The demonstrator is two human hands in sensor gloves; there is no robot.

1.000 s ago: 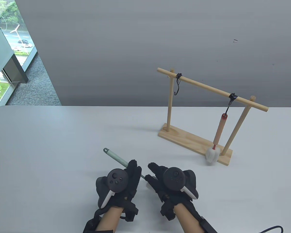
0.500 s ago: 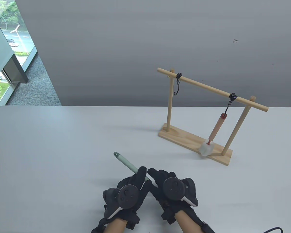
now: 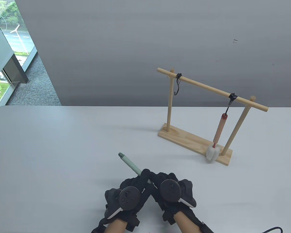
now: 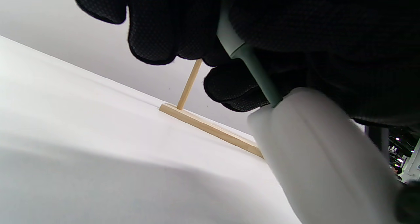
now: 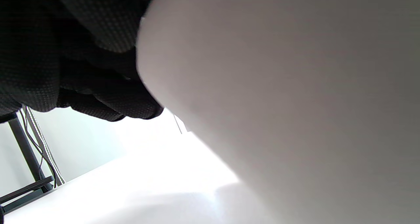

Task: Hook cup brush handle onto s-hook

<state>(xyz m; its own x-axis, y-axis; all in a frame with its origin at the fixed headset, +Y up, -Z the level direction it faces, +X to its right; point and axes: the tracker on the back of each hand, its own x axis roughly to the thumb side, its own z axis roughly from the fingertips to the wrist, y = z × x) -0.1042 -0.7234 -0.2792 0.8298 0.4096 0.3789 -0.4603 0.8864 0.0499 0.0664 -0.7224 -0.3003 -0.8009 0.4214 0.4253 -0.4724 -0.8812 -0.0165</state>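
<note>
The cup brush has a pale green handle (image 3: 131,164) with a loop end pointing up-left. My left hand (image 3: 133,187) grips the handle; in the left wrist view its fingers (image 4: 170,27) wrap the handle (image 4: 229,36) above the thin stem and white sponge head (image 4: 321,158). My right hand (image 3: 169,188) is pressed against the left and holds the sponge head, which fills the right wrist view (image 5: 279,102). The wooden rack (image 3: 212,90) stands at the right rear. A free black S-hook (image 3: 177,85) hangs near its left post.
A second S-hook (image 3: 230,100) near the right post carries a wood-handled brush (image 3: 220,129) whose white sponge (image 3: 212,153) hangs just above the rack base (image 3: 184,139). The table edge and a window lie far left. A black cable shows at the bottom right.
My hands have come together on the green brush, and its loop end has shifted right and nearer. The hanging wood-handled brush swung left, then back.
</note>
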